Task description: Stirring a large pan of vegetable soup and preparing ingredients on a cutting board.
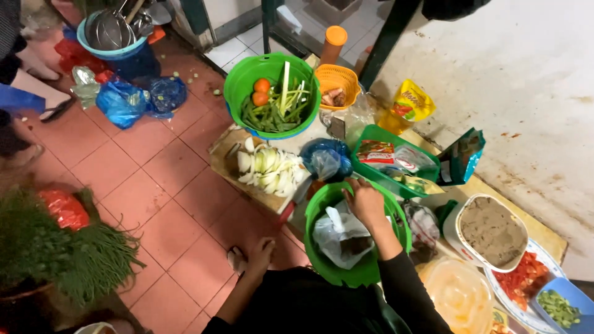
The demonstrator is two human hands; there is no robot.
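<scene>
My right hand [365, 201], in a black sleeve, reaches over the far rim of a green bowl [322, 247] on the low table. Its fingers curl down inside the bowl, and I cannot tell what they grip. A crumpled white plastic bag [337, 232] with something dark in it lies in that bowl. My left hand [260, 255] hangs low over the red floor tiles by the table's edge, fingers loosely apart and holding nothing. Just beyond the bowl are a blue plastic bag [328, 158] and a wooden board [226, 154] with sliced white onion [269, 168].
A green basket [238, 80] holds greens and tomatoes, beside an orange basket [337, 80]. To the right are a green tray [371, 133] of packets, a white tub [455, 229] of brown paste, and a plate [550, 253] of chopped red pieces. Bundled greens [80, 253], blue bags [124, 102] and another person's feet [43, 105] occupy the floor.
</scene>
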